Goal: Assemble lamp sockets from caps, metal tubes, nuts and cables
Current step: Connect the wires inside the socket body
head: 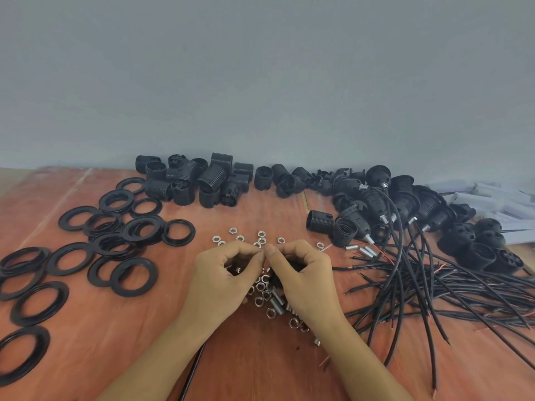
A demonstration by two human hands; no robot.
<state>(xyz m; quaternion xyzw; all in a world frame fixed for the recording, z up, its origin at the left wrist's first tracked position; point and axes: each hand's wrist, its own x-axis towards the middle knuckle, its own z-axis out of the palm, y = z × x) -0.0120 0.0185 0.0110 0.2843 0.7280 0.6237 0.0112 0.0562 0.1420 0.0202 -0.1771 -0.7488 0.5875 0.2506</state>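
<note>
Plastic cap (234,269) looks light, stiff and kinda slick, held just above the nuts (265,295) with left hand (224,280) and right hand (305,277) both curled on it, fingertips touching, so I'd pinch its sides.

place: assembly workshop | evidence: bulk socket parts (197,180), nuts (269,296), cables (434,285) on wooden bench (260,369)

Near the front middle of the table (275,209): left hand (223,273) and right hand (304,273), tips touching, fingers curled round a small dark part (234,270), mostly hidden. Under them, a heap of shiny nuts (266,293) and metal tubes (277,298). Toward the left edge, flat black rings (72,256). By the back edge, black ribbed shells (202,180). On the right side, sockets (405,204) with long black cables (434,285).
</note>
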